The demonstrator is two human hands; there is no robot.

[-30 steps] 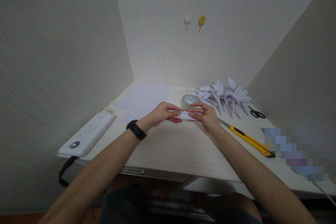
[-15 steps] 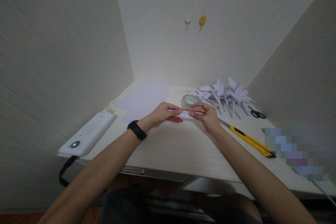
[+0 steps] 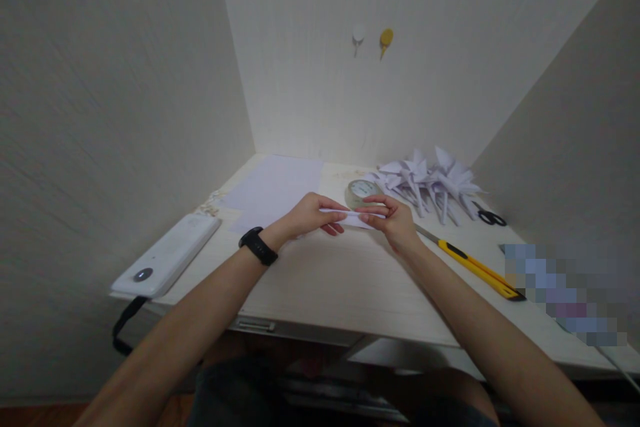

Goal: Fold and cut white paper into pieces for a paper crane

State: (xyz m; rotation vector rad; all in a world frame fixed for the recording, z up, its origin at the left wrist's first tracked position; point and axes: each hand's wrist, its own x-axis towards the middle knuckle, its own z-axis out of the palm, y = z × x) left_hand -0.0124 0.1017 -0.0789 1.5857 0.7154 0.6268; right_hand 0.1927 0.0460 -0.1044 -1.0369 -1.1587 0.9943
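Observation:
A narrow white strip of paper (image 3: 356, 219) is stretched between my two hands, just above the table. My left hand (image 3: 317, 215), with a black watch on its wrist, pinches the strip's left part between thumb and fingers. At the right part, my right hand (image 3: 393, 219) grips it with thumb and index finger. Fingers cover both ends, so I cannot tell how it is folded or rolled. Right behind the hands lies a roll of clear tape (image 3: 361, 193). A pile of folded white paper pinwheel-like shapes (image 3: 430, 180) rests behind my right hand.
White paper sheets (image 3: 280, 180) lie at the back left. A white device with a round button (image 3: 167, 255) sits on the left edge. To the right are a yellow utility knife (image 3: 477, 268), black scissors (image 3: 490, 216) and a blurred-out object (image 3: 565, 293). Walls enclose the table (image 3: 340, 287).
My left hand has shifted very slightly, and more of the paper strip shows along its fingers. The right hand has hardly moved.

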